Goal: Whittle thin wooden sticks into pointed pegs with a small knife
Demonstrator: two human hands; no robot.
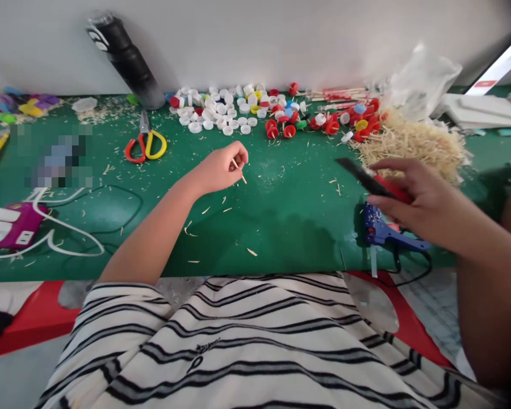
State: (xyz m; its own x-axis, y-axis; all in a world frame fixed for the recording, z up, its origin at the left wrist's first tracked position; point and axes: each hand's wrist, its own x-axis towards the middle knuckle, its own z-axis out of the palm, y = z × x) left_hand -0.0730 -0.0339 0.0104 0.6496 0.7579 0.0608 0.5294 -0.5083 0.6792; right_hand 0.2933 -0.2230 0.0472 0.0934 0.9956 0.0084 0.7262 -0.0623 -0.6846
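My left hand (221, 167) hovers over the middle of the green table (281, 216), fingers pinched round a short wooden stick (239, 171). To the right, my right hand (413, 196) is closed on a red and black cutter (372, 180) whose dark blade points left. Just below that hand a blue glue gun (387, 233) lies on the table. A heap of wooden sticks (413, 145) lies beyond my right hand. Several white, red and coloured bottle caps (247, 111) are scattered along the far side.
Red and yellow scissors (145, 145) lie left of centre. A black bottle (125, 57) leans at the back wall. A purple power strip (15, 227) with white cables lies at the left edge. A clear plastic bag (421, 79) is at the back right. Wood chips litter the table.
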